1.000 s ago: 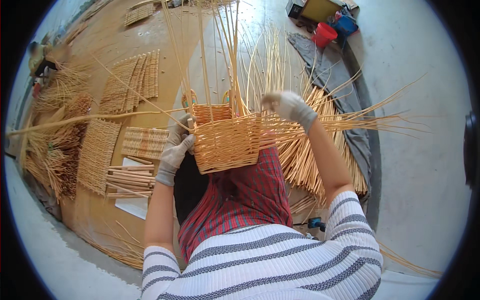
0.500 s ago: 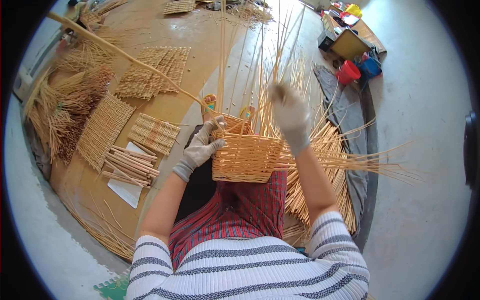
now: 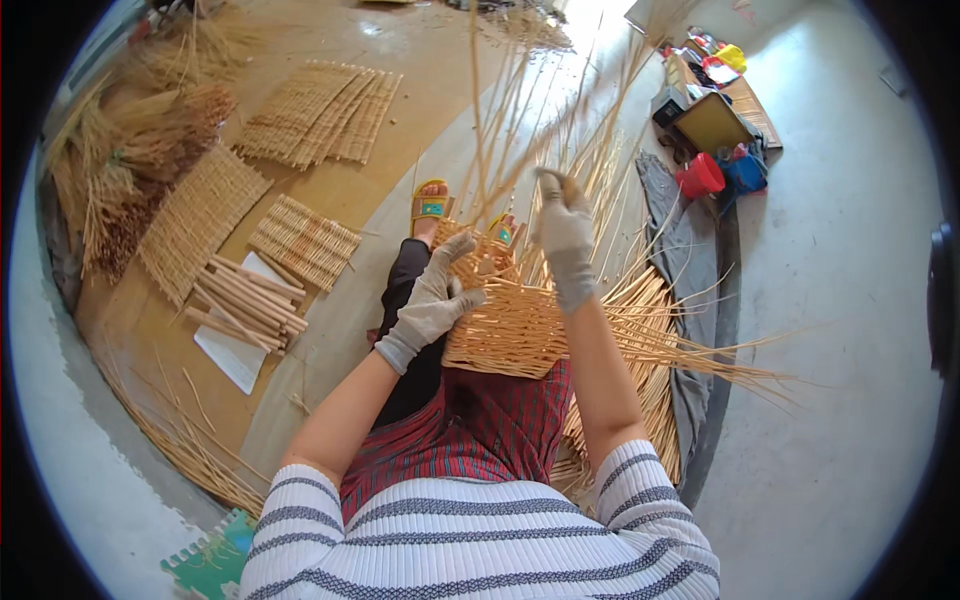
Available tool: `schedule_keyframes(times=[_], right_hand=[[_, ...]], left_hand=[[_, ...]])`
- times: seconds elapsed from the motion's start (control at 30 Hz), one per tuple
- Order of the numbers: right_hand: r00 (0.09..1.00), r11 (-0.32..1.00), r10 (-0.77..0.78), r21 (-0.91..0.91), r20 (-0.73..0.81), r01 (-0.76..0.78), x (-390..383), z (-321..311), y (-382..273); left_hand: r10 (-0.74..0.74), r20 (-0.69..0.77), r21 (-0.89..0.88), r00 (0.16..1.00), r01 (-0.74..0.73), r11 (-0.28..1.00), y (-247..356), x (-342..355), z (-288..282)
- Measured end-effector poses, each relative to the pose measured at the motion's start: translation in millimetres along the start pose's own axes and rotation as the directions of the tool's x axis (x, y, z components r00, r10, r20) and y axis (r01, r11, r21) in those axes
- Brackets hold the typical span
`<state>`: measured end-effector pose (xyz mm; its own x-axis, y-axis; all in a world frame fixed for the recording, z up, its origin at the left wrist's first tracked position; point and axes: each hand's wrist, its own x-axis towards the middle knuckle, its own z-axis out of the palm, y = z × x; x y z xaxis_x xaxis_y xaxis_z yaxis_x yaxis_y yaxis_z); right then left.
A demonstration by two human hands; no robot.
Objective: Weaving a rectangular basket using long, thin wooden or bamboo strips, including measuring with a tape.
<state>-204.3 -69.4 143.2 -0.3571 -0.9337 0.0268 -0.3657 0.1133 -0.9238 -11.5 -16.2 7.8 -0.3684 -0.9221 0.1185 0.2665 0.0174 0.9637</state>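
A half-woven wicker basket point(image 3: 508, 330) rests on my lap, with tall upright rods rising from its rim. My left hand point(image 3: 430, 305), in a pale grey glove, clasps the basket's left side, thumb against the outer wall and fingers at the rim. My right hand point(image 3: 565, 228), gloved too, is raised above the basket's right side among the uprights. Its fingers are curled, and what they hold, if anything, cannot be made out. A motion-blurred wicker rod point(image 3: 545, 145) slants from the rim up to the right, passing close to the right fingertips.
Loose rods point(image 3: 640, 350) lie in a heap at my right on a grey cloth point(image 3: 690, 390). Woven panels point(image 3: 205, 222), a stack of short sticks point(image 3: 250, 305) and rod bundles point(image 3: 150, 130) are on the left. A red bucket point(image 3: 701, 176) stands at the far right.
The long rod that reached to the upper left has swung across to the upper right. My right hand has lowered slightly and shifted left. The basket has moved slightly right in view.
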Motion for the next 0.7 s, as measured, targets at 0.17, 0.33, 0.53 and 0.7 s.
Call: schedule_keyframes(times=[0.17,0.33,0.53,0.7], right_hand=[[0.999,0.994,0.015,0.104,-0.033,-0.011,-17,-28,12],[0.964,0.930,-0.209,0.273,-0.162,0.247,-69,-41,25],[0.716,0.757,-0.632,0.038,0.297,0.653,-147,-46,28],[0.167,0.319,-0.589,0.037,0.791,0.947,-95,-36,10]], left_hand=[[-0.050,-0.364,-0.365,0.930,-0.093,0.926,-1,-25,7],[-0.109,-0.324,-0.364,0.940,-0.018,0.931,2,-50,5],[0.050,-0.075,0.068,0.996,-0.045,0.997,20,-34,-6],[-0.029,0.339,0.047,0.940,0.014,0.999,29,26,-34]])
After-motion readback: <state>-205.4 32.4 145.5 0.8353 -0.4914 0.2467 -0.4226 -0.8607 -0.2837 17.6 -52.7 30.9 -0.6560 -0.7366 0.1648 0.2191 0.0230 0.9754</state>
